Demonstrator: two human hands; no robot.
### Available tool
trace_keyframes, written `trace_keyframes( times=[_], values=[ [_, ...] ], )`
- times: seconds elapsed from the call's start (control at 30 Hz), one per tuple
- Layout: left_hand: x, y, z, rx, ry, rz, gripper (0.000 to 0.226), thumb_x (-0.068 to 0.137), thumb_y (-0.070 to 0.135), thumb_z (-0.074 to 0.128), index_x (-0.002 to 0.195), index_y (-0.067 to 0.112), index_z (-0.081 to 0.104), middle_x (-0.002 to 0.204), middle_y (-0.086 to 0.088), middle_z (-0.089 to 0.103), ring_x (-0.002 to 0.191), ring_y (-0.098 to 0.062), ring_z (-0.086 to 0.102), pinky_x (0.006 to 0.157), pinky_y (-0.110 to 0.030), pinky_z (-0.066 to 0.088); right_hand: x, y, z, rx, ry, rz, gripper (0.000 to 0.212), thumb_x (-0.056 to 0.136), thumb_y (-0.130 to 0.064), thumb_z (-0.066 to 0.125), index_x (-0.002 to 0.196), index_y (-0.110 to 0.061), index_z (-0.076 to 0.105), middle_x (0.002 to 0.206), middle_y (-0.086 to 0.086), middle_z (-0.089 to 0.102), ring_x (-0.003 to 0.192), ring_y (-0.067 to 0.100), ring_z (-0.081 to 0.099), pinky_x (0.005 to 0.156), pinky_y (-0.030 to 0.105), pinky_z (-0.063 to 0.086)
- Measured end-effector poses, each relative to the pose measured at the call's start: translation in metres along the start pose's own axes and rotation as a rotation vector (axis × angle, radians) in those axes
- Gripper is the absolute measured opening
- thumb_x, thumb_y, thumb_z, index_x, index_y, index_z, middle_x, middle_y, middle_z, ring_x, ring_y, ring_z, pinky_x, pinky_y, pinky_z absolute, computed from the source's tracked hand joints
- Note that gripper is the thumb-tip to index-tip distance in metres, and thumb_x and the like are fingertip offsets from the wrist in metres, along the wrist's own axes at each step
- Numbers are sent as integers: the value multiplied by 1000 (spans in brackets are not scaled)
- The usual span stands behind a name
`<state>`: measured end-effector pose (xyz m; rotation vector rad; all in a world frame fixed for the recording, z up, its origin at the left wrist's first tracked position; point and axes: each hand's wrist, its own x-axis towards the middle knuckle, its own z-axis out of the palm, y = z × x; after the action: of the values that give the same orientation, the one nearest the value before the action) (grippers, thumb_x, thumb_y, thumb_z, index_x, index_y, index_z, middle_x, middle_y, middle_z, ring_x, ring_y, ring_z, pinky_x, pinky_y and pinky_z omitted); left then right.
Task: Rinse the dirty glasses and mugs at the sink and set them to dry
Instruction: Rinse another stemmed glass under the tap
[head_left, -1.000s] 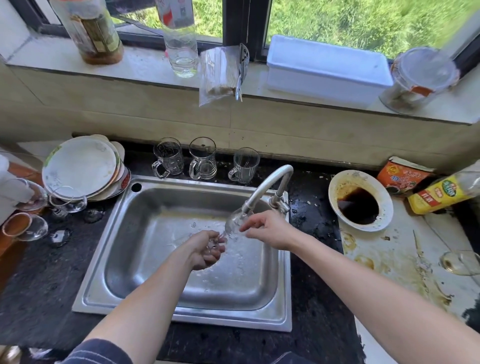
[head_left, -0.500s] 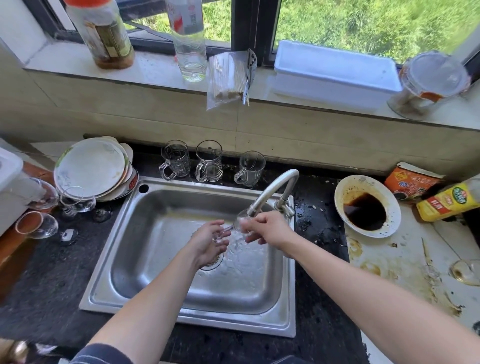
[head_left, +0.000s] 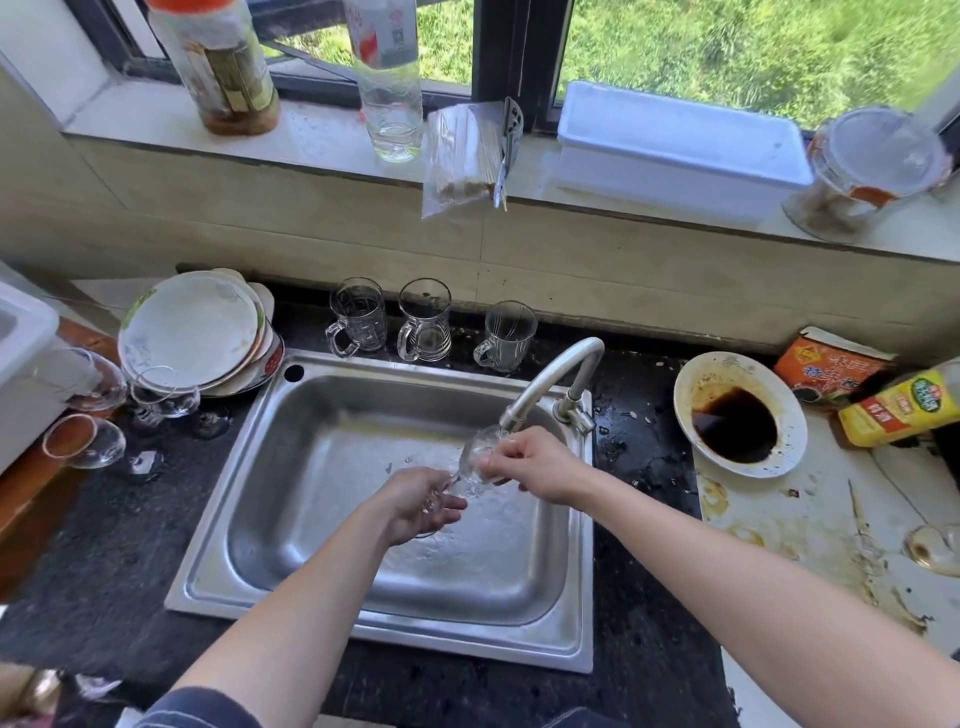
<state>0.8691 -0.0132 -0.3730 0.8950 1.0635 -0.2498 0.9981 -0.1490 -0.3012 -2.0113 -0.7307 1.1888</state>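
The left hand (head_left: 415, 501) grips the stem of a wine glass (head_left: 474, 460) and the right hand (head_left: 543, 465) pinches its bowl, holding it tilted at the faucet (head_left: 550, 379) mouth, probably so water rinses inside.

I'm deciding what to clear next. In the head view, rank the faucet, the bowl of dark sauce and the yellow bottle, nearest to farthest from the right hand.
1. Faucet, its spout just above the right hand, which holds the wine glass.
2. Bowl of dark sauce, off to the right side.
3. Yellow bottle, lying farther right, beyond the bowl.
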Motion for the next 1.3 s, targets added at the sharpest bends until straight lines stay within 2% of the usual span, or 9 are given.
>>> trace_keyframes(
  times=[0.1,0.23,0.43,0.6,0.7,0.8,0.97,1.13,1.3],
  values=[
    [-5,6,7,-64,18,39,8,98,11,44,95,6,49,79,-18,55,53,-26,59,41,-20,42,4,0,5,50,177,15,38,88,-42,68,59,-20,55,56,-7,54,57,14,48,58,38,40],
    [2,2,-1,64,19,27,10,97,7,38,90,6,44,74,-19,52,51,-21,46,41,-20,30,1,-7,1,13,-69,52,25,94,-28,63,77,-11,68,88,2,73,66,16,70,51,24,42],
    [2,1,-3,117,36,-32,16,101,24,43,99,8,45,72,-17,55,36,-13,37,34,-14,23,3,-13,-10,131,-126,66,12,94,-21,63,101,-14,69,95,-3,72,86,18,72,57,20,48],
    [-4,3,-7,-48,5,14,10,98,19,47,104,10,47,82,-23,60,52,-21,48,41,-22,37,8,-8,-2,88,36,18,23,88,-28,70,95,-6,73,94,9,74,82,20,71,73,29,58],
    [-4,6,-12,-144,25,74,18,97,8,45,115,11,47,81,-22,57,60,-23,49,45,-24,36,6,-10,7,-2,-123,25,20,94,-22,63,109,-11,70,108,8,68,91,17,71,60,23,49],
    [-6,2,-21,-19,-39,1,16,97,18,51,113,15,48,76,-19,57,51,-17,43,39,-17,29,7,-8,4,69,13,20,30,92,-24,66,94,6,69,98,15,72,79,20,74,50,15,43],
    [-15,-3,-17,168,-73,-166,31,98,44,41,85,17,48,54,-2,37,39,-10,21,38,-13,16,2,-9,3,30,-106,7,16,92,-29,65,103,-18,69,100,-6,69,89,14,68,59,19,48],
    [-19,2,-10,-50,-25,-38,13,96,24,49,95,12,53,70,-13,57,44,-18,45,40,-19,34,3,-8,7,175,90,24,37,90,-29,70,86,7,70,91,15,75,65,19,72,48,16,43],
    [-24,8,-14,55,-10,-29,10,98,21,45,99,13,50,67,-10,48,39,-10,31,35,-11,16,0,-9,0,111,-147,50,11,91,-28,68,99,-21,71,107,4,73,88,16,73,56,19,48]
  ],
)
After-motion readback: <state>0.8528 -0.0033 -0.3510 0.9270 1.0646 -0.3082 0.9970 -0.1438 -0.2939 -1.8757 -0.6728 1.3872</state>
